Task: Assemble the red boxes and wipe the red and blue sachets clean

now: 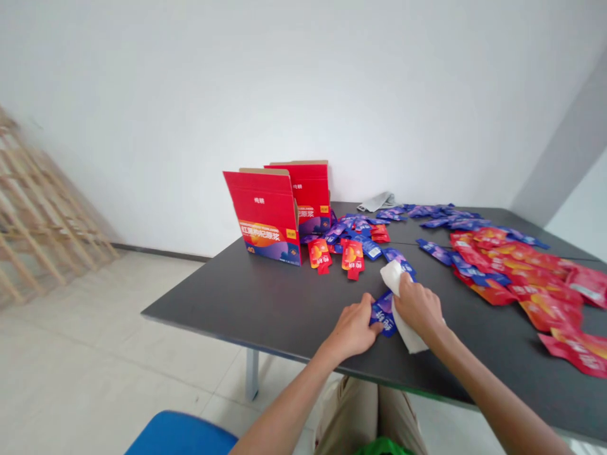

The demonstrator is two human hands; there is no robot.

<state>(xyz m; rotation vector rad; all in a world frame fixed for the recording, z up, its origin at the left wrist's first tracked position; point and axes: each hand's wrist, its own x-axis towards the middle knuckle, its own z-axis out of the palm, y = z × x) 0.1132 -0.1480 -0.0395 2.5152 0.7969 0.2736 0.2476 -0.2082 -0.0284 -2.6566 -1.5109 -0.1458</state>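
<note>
My left hand (355,328) grips the near left side of a blue pouch (383,315) with fingers and thumb, near the front of the dark table. My right hand (419,308) is closed round a white cloth (408,335), which lies against the pouch's right side and covers part of it. Just beyond the cloth is another blue pouch (399,259), partly hidden. Two red pouches (319,254) lie side by side farther left, in front of a pile of blue pouches (348,229).
Two red cartons (268,221) with raised lids stand at the table's back left. Many red pouches (531,272) and blue pouches (455,218) spread over the right side. A grey cloth (377,201) rests by the wall. A blue stool (180,435) is at lower left; wooden racks (42,208) lean farther left.
</note>
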